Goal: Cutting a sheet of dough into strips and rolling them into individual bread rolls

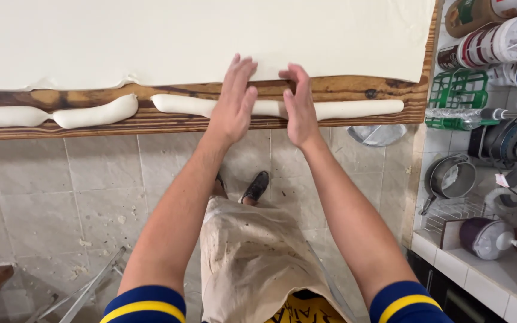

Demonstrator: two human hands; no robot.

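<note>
- Two bare hands work one long dough rope on a wooden counter; view is from above, looking down past an apron to the floor.
- Left hand: flat, palm down, fingers straight and held close together, tips reaching up to the near edge of the big dough sheet. Palm lies on the rope. Nothing pinched.
- Right hand: turned more on edge, fingers together and extended, thumb side up. It touches the rope just beside the left hand; the two hands are near each other, a narrow gap between them.
- Rope sits along the counter's front strip, between sheet edge and counter lip; runs from approx. mid-counter out to the right, ends free both sides of the hands.
- Two more dough ropes to the left: a shorter one just apart from the main rope, another running out of frame.
- Handling, my guess: soft, pliable, prob. a bit tacky, light for its length. It'll stretch or tear if lifted by one end, so best rolled under flat palms, or supported at two spots, w/ even light pressure.
- Right of the counter: dish rack w/ a pan, green basket, jars & containers. Tiled floor below has crumbs.
</note>
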